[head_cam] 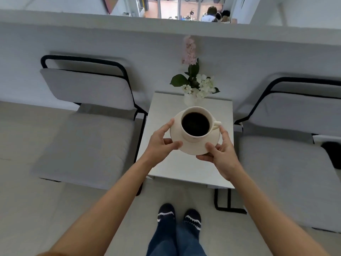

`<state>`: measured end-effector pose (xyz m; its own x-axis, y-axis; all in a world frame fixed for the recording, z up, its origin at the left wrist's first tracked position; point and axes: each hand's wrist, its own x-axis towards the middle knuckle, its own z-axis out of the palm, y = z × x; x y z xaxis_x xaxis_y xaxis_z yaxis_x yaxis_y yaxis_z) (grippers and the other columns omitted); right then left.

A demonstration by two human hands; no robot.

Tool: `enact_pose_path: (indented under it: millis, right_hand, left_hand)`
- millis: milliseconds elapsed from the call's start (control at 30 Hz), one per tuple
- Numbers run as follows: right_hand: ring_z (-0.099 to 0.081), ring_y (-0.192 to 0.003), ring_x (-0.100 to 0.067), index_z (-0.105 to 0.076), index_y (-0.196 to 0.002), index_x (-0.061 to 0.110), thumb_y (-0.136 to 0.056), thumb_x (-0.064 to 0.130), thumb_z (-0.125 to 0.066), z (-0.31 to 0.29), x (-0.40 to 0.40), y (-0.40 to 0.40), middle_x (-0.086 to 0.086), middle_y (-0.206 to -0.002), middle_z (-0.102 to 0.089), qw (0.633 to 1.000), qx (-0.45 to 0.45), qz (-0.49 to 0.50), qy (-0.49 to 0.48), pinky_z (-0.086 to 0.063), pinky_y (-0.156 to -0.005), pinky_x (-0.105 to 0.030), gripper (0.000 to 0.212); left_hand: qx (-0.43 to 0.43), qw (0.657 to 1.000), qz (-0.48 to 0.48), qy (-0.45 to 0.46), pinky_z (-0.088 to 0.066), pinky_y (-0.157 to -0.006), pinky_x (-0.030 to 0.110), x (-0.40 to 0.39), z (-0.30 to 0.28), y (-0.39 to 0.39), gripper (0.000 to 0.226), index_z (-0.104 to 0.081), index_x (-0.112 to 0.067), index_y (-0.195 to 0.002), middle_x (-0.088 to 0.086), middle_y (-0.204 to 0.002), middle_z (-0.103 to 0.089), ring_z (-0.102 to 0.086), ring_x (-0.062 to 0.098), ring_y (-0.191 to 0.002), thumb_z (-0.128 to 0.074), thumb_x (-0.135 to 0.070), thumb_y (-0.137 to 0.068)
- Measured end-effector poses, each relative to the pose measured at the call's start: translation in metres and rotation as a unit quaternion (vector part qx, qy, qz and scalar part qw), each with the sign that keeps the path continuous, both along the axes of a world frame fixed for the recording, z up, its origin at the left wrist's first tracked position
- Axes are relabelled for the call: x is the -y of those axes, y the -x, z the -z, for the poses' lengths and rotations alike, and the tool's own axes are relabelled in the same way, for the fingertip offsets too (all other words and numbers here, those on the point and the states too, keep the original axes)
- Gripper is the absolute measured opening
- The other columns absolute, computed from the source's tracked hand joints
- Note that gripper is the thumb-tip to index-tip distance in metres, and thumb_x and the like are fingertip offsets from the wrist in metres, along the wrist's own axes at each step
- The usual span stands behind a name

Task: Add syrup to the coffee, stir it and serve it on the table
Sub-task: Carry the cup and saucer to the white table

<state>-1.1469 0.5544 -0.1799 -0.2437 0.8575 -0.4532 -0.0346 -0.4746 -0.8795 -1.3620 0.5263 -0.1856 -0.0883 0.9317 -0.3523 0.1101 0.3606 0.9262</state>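
A cream cup point(191, 134) full of dark coffee stands on a cream saucer point(198, 146), its handle pointing right. Both of my hands hold the saucer above the small white table point(184, 167). My left hand point(162, 143) grips the saucer's left rim with thumb on top. On the right rim, my right hand point(222, 154) has its thumb on top and its fingers underneath. Whether the saucer touches the table I cannot tell. No syrup or spoon is in view.
A white vase of flowers point(193, 89) stands at the table's far edge, just behind the cup. Grey cushioned chairs with black frames flank the table, one left point(86, 137) and one right point(287, 159). A low white wall point(129, 37) runs behind. My feet are on the floor below.
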Motion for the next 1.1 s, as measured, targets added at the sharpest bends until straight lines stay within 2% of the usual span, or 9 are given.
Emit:
enact_pose_path:
  millis: [100,200,300,467,633,700,800,967,1100]
  right_hand:
    - [-0.076,-0.080,-0.027,-0.018,-0.151,0.046,-0.101,-0.001,-0.052,0.038,-0.020,0.004,-0.026,-0.118,-0.064,1.000,0.015,0.001,0.007,-0.065,-0.070,-0.037,0.076]
    - [-0.075,-0.073,-0.027,-0.021,-0.151,0.043,-0.101,0.000,-0.052,0.082,-0.036,0.006,-0.030,-0.114,-0.064,0.999,0.033,0.004,0.017,-0.065,-0.068,-0.036,0.073]
    - [-0.075,-0.077,-0.027,-0.022,-0.151,0.041,-0.100,0.001,-0.054,0.127,-0.050,0.005,-0.027,-0.114,-0.064,0.998,0.056,-0.004,0.021,-0.065,-0.067,-0.037,0.072]
    - [-0.077,-0.073,-0.033,-0.019,-0.151,0.042,-0.101,0.002,-0.054,0.202,-0.059,0.007,-0.024,-0.113,-0.067,0.995,0.086,-0.017,0.050,-0.065,-0.067,-0.039,0.073]
    - [-0.077,-0.072,-0.037,-0.016,-0.151,0.041,-0.101,0.005,-0.054,0.266,-0.057,0.012,-0.022,-0.112,-0.069,0.991,0.107,-0.028,0.078,-0.065,-0.066,-0.040,0.073]
    - [-0.077,-0.070,-0.035,-0.016,-0.151,0.040,-0.101,0.007,-0.056,0.285,-0.055,0.012,-0.021,-0.107,-0.071,0.990,0.114,-0.030,0.083,-0.065,-0.065,-0.039,0.072]
    - [-0.076,-0.065,-0.031,-0.016,-0.151,0.039,-0.100,0.008,-0.058,0.309,-0.055,0.011,-0.020,-0.091,-0.073,0.986,0.138,-0.035,0.084,-0.064,-0.062,-0.036,0.073]
    - [-0.073,-0.057,-0.023,-0.016,-0.153,0.034,-0.097,0.008,-0.063,0.334,-0.055,0.008,-0.016,-0.079,-0.073,0.981,0.172,-0.043,0.083,-0.063,-0.057,-0.031,0.078]
    - [-0.069,-0.052,-0.020,-0.016,-0.153,0.033,-0.096,0.007,-0.063,0.345,-0.055,0.007,-0.013,-0.075,-0.071,0.978,0.183,-0.050,0.084,-0.061,-0.053,-0.030,0.079]
  left_hand:
    - [-0.008,1.000,0.003,0.007,-0.060,-0.095,0.035,-0.022,0.043,0.005,0.091,-0.031,-0.031,-0.158,0.010,-0.145,-0.060,-0.076,0.031,-0.101,-0.077,0.000,-0.086]
    - [-0.020,1.000,0.015,0.011,-0.060,-0.088,0.027,-0.039,0.089,0.006,0.090,-0.034,-0.035,-0.156,0.007,-0.152,-0.053,-0.076,0.030,-0.099,-0.077,0.000,-0.086]
    - [-0.017,1.000,0.013,0.021,-0.062,-0.088,0.033,-0.052,0.134,0.004,0.088,-0.036,-0.030,-0.156,-0.006,-0.160,-0.042,-0.075,0.029,-0.104,-0.076,0.003,-0.086]
    - [-0.032,0.999,0.014,0.040,-0.061,-0.089,0.033,-0.061,0.209,0.004,0.085,-0.038,-0.027,-0.155,-0.009,-0.159,-0.041,-0.069,0.030,-0.115,-0.075,0.005,-0.086]
    - [-0.056,0.997,0.029,0.050,-0.059,-0.085,0.020,-0.062,0.275,0.005,0.083,-0.037,-0.027,-0.153,-0.005,-0.156,-0.042,-0.060,0.031,-0.128,-0.075,0.005,-0.086]
    - [-0.064,0.996,0.036,0.052,-0.058,-0.084,0.019,-0.062,0.297,0.005,0.084,-0.036,-0.031,-0.151,-0.008,-0.153,-0.042,-0.061,0.033,-0.127,-0.075,0.004,-0.086]
    - [-0.080,0.994,0.046,0.054,-0.057,-0.083,0.018,-0.062,0.323,0.006,0.084,-0.037,-0.024,-0.155,-0.007,-0.153,-0.041,-0.059,0.031,-0.129,-0.076,0.004,-0.085]
    - [-0.103,0.990,0.073,0.059,-0.056,-0.078,0.013,-0.065,0.348,0.006,0.083,-0.036,-0.019,-0.156,-0.009,-0.150,-0.038,-0.061,0.027,-0.107,-0.076,0.002,-0.086]
    - [-0.118,0.987,0.083,0.071,-0.054,-0.070,0.012,-0.066,0.358,0.006,0.082,-0.037,-0.018,-0.156,0.000,-0.157,-0.038,-0.065,0.019,-0.079,-0.076,0.001,-0.086]
